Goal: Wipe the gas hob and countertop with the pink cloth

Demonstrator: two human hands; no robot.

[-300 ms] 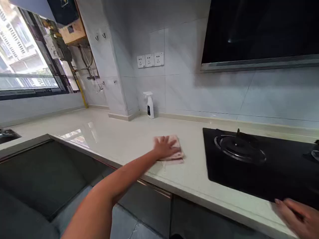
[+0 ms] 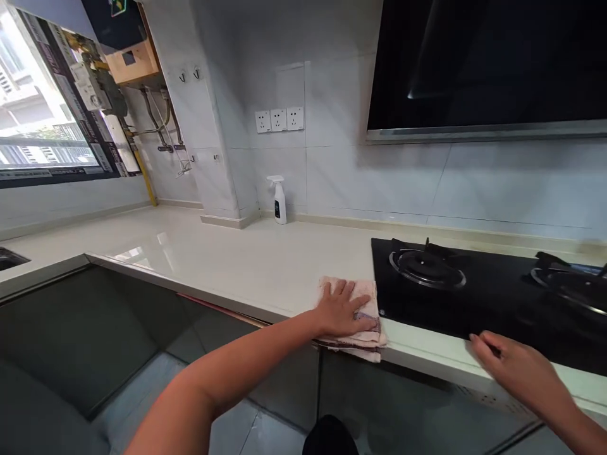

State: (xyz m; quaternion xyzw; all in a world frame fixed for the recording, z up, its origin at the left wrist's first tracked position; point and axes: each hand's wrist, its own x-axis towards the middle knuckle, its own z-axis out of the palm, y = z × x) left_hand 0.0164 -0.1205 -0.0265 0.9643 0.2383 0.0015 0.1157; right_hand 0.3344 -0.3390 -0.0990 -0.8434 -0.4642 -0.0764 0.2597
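Observation:
My left hand (image 2: 342, 309) lies flat with fingers spread on a folded pink cloth (image 2: 365, 296), pressing it onto the pale countertop (image 2: 246, 259) right at the front edge, beside the black gas hob (image 2: 478, 294). Part of the cloth hangs slightly over the counter edge. My right hand (image 2: 516, 370) rests on the counter's front edge in front of the hob, fingers stretched out and holding nothing.
A white spray bottle (image 2: 279, 200) stands against the tiled wall at the back. Three wall sockets (image 2: 279, 120) sit above it. A dark range hood (image 2: 488, 69) hangs over the hob's two burners. A window (image 2: 42, 126) is at the left, dark cabinets below.
My left hand has drawn the cloth toward me and to the right, from mid-counter to the front edge next to the hob. My right hand has come further into view.

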